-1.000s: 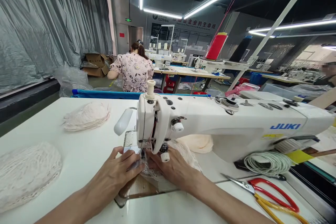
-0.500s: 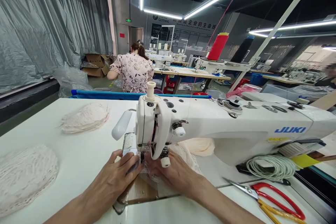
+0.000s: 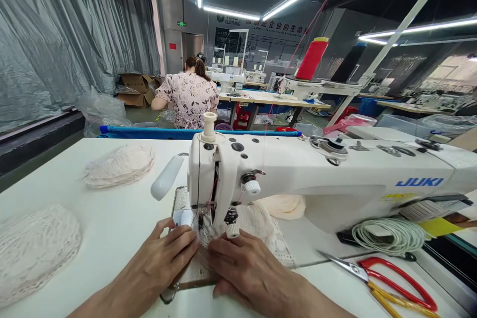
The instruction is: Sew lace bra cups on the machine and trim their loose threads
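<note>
A piece of white lace fabric point(image 3: 264, 226) lies under the head of the white sewing machine point(image 3: 316, 169), part of it running right beneath the arm. My left hand point(image 3: 167, 253) is just left of the presser foot point(image 3: 201, 221), its bent fingers together with the tips at the lace edge. Close in front of the foot, my right hand point(image 3: 246, 266) has its fingers curled on the lace, thumb tucked low; its fingertips are partly hidden. Red thread runs down through the machine head to the needle area.
Two stacks of white lace pieces, a near one point(image 3: 35, 253) and a far one point(image 3: 119, 165), lie on the left of the table. Red-handled scissors point(image 3: 395, 278) and a coil of pale cord point(image 3: 387, 237) sit at right. A co-worker point(image 3: 190, 92) sits ahead, back turned.
My right hand has drawn back toward me from under the machine head, showing more of its fingers. More lace shows around the presser foot. My left hand stays nearly in place.
</note>
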Demonstrator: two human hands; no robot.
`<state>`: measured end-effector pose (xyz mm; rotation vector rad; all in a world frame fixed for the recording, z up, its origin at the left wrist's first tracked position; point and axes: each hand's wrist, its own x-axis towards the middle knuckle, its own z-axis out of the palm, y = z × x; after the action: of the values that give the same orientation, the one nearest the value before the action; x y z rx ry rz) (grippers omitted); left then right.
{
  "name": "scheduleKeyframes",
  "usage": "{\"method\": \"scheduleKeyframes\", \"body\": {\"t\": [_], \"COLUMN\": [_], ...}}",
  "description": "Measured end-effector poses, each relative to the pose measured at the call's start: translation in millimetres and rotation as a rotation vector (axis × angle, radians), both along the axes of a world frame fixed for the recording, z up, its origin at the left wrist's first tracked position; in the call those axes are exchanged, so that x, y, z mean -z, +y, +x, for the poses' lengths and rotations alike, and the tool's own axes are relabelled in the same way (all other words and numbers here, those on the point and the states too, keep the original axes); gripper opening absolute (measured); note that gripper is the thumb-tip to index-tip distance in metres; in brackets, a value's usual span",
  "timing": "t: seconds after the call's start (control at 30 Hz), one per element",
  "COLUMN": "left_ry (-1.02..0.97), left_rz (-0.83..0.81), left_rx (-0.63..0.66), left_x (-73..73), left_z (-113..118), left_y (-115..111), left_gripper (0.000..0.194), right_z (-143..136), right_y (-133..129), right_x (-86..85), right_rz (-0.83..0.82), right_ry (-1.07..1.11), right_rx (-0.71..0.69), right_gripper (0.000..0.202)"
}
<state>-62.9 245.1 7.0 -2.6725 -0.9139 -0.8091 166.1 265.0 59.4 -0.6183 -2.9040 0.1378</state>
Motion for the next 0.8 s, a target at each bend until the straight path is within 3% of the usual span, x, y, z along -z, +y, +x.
{"method": "scheduleKeyframes", "body": {"t": [0.43, 0.6, 0.8], "left_ry": [-0.029, 0.049, -0.008], "left_rz": [0.035, 0.051, 0.071], "left_rx": [-0.024, -0.077, -0.157], "left_x": [0.4, -1.7, 2.3], "left_z": [-0.9, -3.1, 0.0], "left_y": [1.3, 0.4, -0.5], "left_gripper": [0.034, 0.034, 0.031], "right_z": [-1.0, -2.1, -3.5], "right_y": [-1.4, -1.2, 1.6], "right_x": [2.0, 7.0, 14.0], "right_rz": [0.033, 0.039, 0.048], "right_ry": [0.000, 0.023, 0.049], "right_rx": [0.028, 0.055, 0.126], "right_gripper": [0.026, 0.025, 0.029]}}
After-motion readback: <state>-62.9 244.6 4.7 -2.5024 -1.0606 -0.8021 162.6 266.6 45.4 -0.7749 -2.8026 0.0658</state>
